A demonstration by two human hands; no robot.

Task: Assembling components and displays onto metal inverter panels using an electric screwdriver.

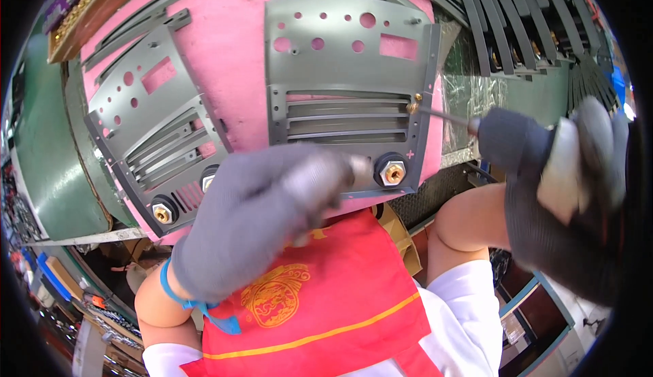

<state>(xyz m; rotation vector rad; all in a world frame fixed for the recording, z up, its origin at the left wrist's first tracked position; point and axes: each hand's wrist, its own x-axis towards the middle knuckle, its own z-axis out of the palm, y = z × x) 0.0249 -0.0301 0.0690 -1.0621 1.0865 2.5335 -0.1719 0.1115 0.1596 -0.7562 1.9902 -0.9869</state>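
A grey metal panel (340, 57) with round holes and several slats (347, 120) lies in front of me. My right hand (571, 193), in a grey glove, wraps round a dark screwdriver (507, 139). Its shaft reaches left to a brass-coloured screw (412, 107) at the slats' right end; a second screw (418, 96) sits just above. My left hand (258, 200), gloved in grey and slightly blurred, hovers over the panel's lower edge with fingers drawn together. What they hold, if anything, cannot be made out. Right of its fingertips is a hex-nut fitting (391, 172).
A similar panel (146, 98) lies at the left on the pink sheet (228, 57). Loose metal slats (146, 20) lie along the far side, with stacked strips (517, 23) at the far right. A wooden tray (88, 13) of small brass-coloured parts stands at the far left.
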